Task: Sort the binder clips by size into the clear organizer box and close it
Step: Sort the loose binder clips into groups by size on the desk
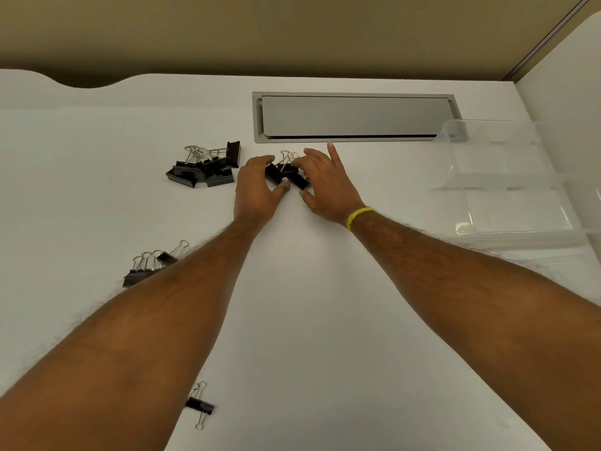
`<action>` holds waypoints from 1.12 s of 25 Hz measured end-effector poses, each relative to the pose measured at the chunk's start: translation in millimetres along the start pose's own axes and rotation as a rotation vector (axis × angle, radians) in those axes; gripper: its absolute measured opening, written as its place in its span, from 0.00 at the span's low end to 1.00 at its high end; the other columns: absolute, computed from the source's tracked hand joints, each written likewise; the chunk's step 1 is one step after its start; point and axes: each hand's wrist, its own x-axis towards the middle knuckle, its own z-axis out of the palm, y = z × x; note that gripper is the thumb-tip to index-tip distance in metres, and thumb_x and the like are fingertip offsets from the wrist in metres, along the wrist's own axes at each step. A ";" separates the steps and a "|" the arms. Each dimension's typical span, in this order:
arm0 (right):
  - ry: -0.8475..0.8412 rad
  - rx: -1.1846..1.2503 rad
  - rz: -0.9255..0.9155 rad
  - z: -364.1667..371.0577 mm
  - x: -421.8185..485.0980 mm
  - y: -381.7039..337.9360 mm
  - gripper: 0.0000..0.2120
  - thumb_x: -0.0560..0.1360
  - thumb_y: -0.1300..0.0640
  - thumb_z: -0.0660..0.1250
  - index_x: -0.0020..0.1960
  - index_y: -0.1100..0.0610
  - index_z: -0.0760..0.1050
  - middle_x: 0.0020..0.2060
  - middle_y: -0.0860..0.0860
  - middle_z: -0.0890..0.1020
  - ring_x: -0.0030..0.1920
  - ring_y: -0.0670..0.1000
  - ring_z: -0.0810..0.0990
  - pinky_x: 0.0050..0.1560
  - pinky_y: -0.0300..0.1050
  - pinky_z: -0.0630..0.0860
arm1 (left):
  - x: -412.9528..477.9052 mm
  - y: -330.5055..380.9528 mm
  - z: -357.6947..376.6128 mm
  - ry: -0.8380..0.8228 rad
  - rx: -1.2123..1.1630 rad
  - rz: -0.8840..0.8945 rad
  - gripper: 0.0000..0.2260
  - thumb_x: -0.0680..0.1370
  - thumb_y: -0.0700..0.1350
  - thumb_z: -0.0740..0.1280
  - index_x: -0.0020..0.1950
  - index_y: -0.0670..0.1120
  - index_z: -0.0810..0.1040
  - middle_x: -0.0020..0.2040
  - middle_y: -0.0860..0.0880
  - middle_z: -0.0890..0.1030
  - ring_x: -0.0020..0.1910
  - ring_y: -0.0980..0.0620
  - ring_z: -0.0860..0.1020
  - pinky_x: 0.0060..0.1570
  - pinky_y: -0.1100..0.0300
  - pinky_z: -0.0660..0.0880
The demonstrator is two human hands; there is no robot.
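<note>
1. A small group of black binder clips (153,263) lies at the near left of the white table (325,320), partly hidden by the left forearm.
2. A single binder clip (200,405) lies nearest of all, beside that forearm.
3. A pile of larger binder clips (205,166) sits far left of centre.
4. The left hand (257,187) curls its fingers and thumb around a cluster of clips (286,172) at centre.
5. The right hand (325,187), with a yellow wristband (357,216), grips the same cluster from the other side, index finger pointing outward.
6. A grey cable hatch (357,117) lies beyond the hands.
7. The clear organizer box (507,190) stands open at the right.
</note>
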 end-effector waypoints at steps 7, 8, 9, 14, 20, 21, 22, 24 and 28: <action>0.068 0.038 0.132 -2.5 -34.6 -1.6 0.31 0.70 0.54 0.68 0.71 0.58 0.67 0.71 0.55 0.69 0.74 0.57 0.62 0.77 0.59 0.44 | -22.2 6.2 -8.3 -0.109 0.098 0.029 0.34 0.73 0.46 0.74 0.75 0.44 0.62 0.75 0.45 0.63 0.74 0.48 0.61 0.72 0.55 0.61; 0.077 0.041 0.142 -4.1 -38.5 -2.8 0.31 0.70 0.54 0.68 0.71 0.58 0.66 0.72 0.55 0.68 0.75 0.57 0.62 0.77 0.59 0.44 | -26.9 7.6 -9.6 -0.126 0.124 0.035 0.35 0.73 0.46 0.73 0.76 0.44 0.61 0.77 0.46 0.61 0.75 0.49 0.59 0.73 0.55 0.59; 0.085 0.041 0.152 -5.7 -42.6 -4.5 0.31 0.70 0.54 0.68 0.72 0.58 0.66 0.73 0.55 0.67 0.75 0.56 0.61 0.77 0.58 0.44 | -31.9 9.0 -11.5 -0.135 0.148 0.047 0.35 0.74 0.46 0.72 0.76 0.44 0.60 0.78 0.46 0.59 0.76 0.49 0.57 0.73 0.55 0.58; 0.075 0.047 0.211 -13.2 -69.8 -19.5 0.32 0.72 0.53 0.68 0.73 0.56 0.63 0.74 0.55 0.65 0.76 0.55 0.58 0.77 0.57 0.42 | -69.5 13.9 -25.4 -0.145 0.293 0.153 0.31 0.75 0.49 0.69 0.76 0.44 0.62 0.77 0.45 0.60 0.76 0.46 0.58 0.74 0.51 0.58; -0.042 0.028 0.225 -13.7 -113.2 -51.9 0.33 0.75 0.48 0.65 0.76 0.54 0.58 0.77 0.54 0.59 0.78 0.54 0.52 0.77 0.55 0.39 | -122.5 13.0 -44.5 -0.245 0.483 0.213 0.30 0.77 0.56 0.66 0.76 0.47 0.62 0.78 0.45 0.59 0.77 0.45 0.57 0.74 0.48 0.58; -0.057 0.028 0.231 -13.8 -120.5 -56.7 0.33 0.76 0.47 0.65 0.77 0.54 0.57 0.78 0.53 0.57 0.78 0.53 0.52 0.76 0.54 0.38 | -130.5 12.6 -48.5 -0.257 0.507 0.216 0.31 0.77 0.58 0.65 0.76 0.47 0.62 0.78 0.45 0.59 0.77 0.45 0.56 0.74 0.48 0.57; -0.066 0.034 0.237 -15.2 -128.1 -62.0 0.34 0.76 0.46 0.64 0.77 0.53 0.56 0.78 0.53 0.56 0.78 0.53 0.51 0.76 0.55 0.38 | -139.2 12.6 -52.9 -0.267 0.535 0.219 0.32 0.77 0.59 0.63 0.76 0.47 0.61 0.79 0.46 0.57 0.78 0.45 0.55 0.74 0.47 0.56; -0.084 0.046 0.246 -16.3 -140.6 -70.0 0.35 0.77 0.44 0.63 0.78 0.52 0.54 0.79 0.53 0.53 0.79 0.53 0.49 0.77 0.55 0.38 | -152.8 11.6 -60.6 -0.289 0.597 0.217 0.33 0.77 0.63 0.60 0.77 0.48 0.59 0.79 0.46 0.54 0.78 0.46 0.52 0.75 0.47 0.52; -0.119 0.028 0.256 -14.9 -165.4 -86.4 0.37 0.77 0.37 0.60 0.79 0.48 0.48 0.79 0.51 0.47 0.79 0.52 0.45 0.76 0.57 0.36 | -183.2 11.5 -76.3 -0.292 0.669 0.196 0.38 0.75 0.70 0.53 0.78 0.49 0.55 0.80 0.47 0.50 0.79 0.47 0.47 0.76 0.46 0.47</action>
